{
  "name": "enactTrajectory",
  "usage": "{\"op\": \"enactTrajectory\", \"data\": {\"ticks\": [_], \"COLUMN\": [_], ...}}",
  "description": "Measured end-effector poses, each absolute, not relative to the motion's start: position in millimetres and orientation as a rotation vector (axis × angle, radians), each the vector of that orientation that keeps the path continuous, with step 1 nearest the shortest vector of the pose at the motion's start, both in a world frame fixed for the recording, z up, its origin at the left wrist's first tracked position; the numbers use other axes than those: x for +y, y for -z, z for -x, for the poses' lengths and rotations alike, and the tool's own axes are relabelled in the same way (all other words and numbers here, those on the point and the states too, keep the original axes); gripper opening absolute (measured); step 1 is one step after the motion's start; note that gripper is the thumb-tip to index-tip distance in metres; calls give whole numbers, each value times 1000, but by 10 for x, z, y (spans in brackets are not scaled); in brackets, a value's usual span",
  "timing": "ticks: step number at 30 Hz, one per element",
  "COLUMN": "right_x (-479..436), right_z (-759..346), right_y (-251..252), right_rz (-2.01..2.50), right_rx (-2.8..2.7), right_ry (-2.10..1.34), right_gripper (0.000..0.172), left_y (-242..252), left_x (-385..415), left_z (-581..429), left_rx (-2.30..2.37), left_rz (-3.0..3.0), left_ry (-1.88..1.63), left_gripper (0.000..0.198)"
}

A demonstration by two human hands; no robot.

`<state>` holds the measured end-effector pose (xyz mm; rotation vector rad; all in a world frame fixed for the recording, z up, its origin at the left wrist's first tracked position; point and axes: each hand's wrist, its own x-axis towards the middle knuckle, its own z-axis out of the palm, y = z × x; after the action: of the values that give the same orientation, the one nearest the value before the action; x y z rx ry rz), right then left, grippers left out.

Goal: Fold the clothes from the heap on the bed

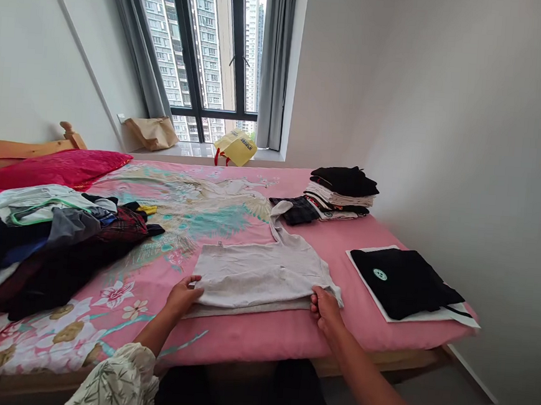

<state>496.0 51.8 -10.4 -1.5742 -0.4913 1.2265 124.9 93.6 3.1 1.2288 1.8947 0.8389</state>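
A light grey long-sleeved top (255, 276) lies sideways on the pink bed sheet (283, 334), its near edge doubled over and one sleeve stretched toward the far side. My left hand (184, 295) pinches the fabric at its left end, thumb on top. At the right end, my right hand (325, 306) grips the near edge between thumb and curled fingers. To the right of the top, a folded black garment with a round pale emblem (400, 281) rests on a white one (384, 305).
A loose heap of clothes (76, 231) covers the left of the bed, near a red pillow (62, 170). Folded clothes stand in a stack (344, 189) at the far right, beside a dark checked garment (300, 211). A paper bag (152, 132) and a yellow bag (236, 147) sit by the window.
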Motion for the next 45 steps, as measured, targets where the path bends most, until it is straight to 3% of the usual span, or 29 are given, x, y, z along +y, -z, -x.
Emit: {"op": "enactTrajectory", "data": {"ticks": [9,13,16,21,28,33,36,40,45], "right_x": [133,163,324,568,509,504,504,478,464], "right_z": [-5139,-5211,-5181,-5139,-5163,-5199,-5277,-5326,-5013], "right_y": [231,-70,-293,-265,-51,38,149,155,-51], "right_rz": [1744,1791,1779,1979,2013,1966,1951,1915,1621], "right_rx": [-820,-1308,-1573,-1875,-1922,-1929,-1927,-1823,-1911], "right_ry": [-1380,-876,-485,-268,-194,-142,-118,-43,-13], "right_gripper": [33,42,33,24,23,19,17,28,40], "left_y": [59,76,51,-163,-253,-92,-28,-46,23], "left_x": [834,727,720,941,1471,1756,1832,1721,1281], "left_z": [-1119,-1295,-1604,-2347,-3291,-3592,-3590,-3456,-3284], "left_rx": [1980,1823,1626,1583,1647,1703,1745,1732,1239], "left_rz": [-1541,-2053,-2330,-2372,-2322,-2261,-2246,-2320,-2641], "left_ry": [-1008,-1068,-1008,-610,-352,-250,-309,-506,-606], "left_gripper": [40,30,27,30,37,29,32,36,33]}}
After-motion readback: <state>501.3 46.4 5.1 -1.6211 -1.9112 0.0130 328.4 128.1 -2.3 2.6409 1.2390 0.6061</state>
